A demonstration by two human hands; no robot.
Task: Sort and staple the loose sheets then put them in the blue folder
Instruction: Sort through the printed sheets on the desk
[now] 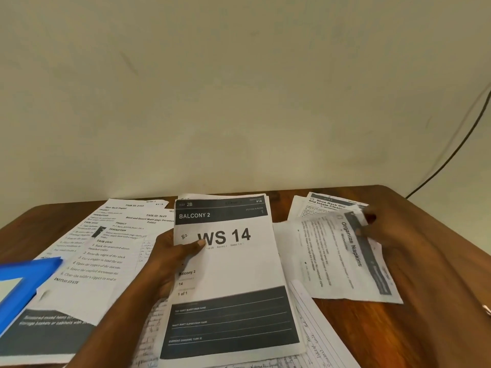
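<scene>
the "ws 14" sheet [231, 277] sits at the centre of the wooden table [414, 328], lifted off the loose papers beneath it, its dark header at 12 o'clock and its dark footer at 6 o'clock. the left hand [170, 258] grips its 9 o'clock edge, thumb laid across the print just under the big letters, the other fingers curled behind the page; the forearm runs in from 7 o'clock. at 3 o'clock of that sheet, the "organize napkins" sheet [342, 258] lies turned sideways and blurred, overlapping another printed page [318, 205] at its 12 o'clock side. the right hand [377, 229] pinches the napkins sheet at its far corner, fingers curled over the edge, the arm coming in from 4 o'clock. at 9 o'clock of the left hand, instruction pages [106, 245] fan across the table. the blue folder [24, 282] lies on them at the 8 o'clock edge of view. handwritten lined pages [313, 338] show at 5 o'clock under the centre sheet. a dark cable [451, 152] runs down the wall [212, 88] at 2 o'clock.
</scene>
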